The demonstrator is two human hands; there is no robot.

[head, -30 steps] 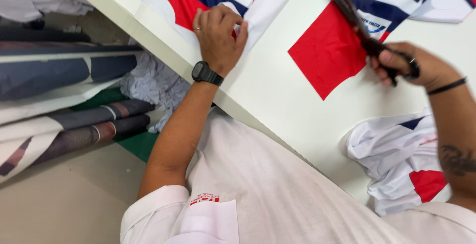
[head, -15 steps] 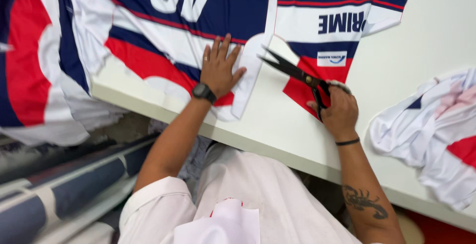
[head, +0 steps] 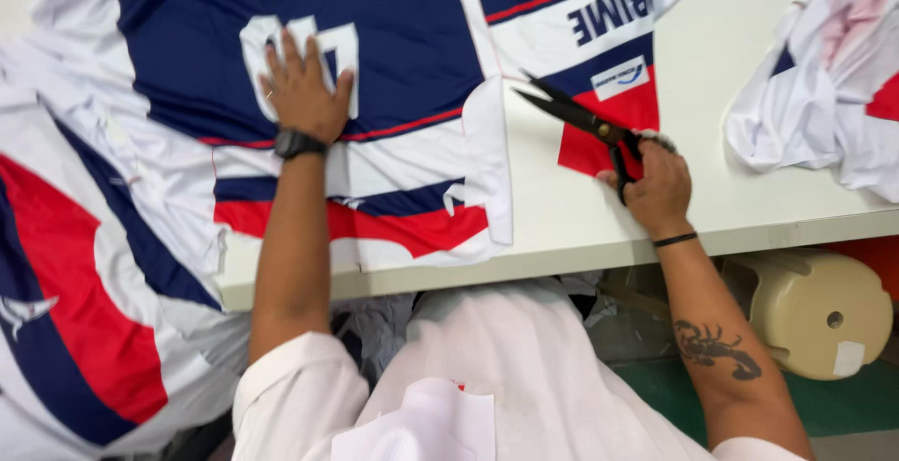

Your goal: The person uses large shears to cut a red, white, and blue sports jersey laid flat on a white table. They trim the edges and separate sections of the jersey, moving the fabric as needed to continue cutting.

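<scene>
A printed fabric sheet (head: 393, 58) in navy, white and red lies flat on the white table (head: 581, 227). My left hand (head: 304, 91) presses palm-down on its navy part, fingers spread over a white printed number; a black watch sits on that wrist. My right hand (head: 655, 180) grips black scissors (head: 576, 117) by the handles. The blades are parted and point up-left toward the white gap between two printed panels. A smaller printed panel (head: 609, 40) lies just behind the blades.
A crumpled pile of white, navy and red fabric (head: 824, 87) lies at the table's right end. More printed fabric (head: 75, 283) hangs off the table's left side. A beige plastic stool (head: 815, 311) stands under the table on the right.
The view has swung right and closer over the table. My left hand has moved up from the red band onto the navy part. The scissors now sit at the gap between panels.
</scene>
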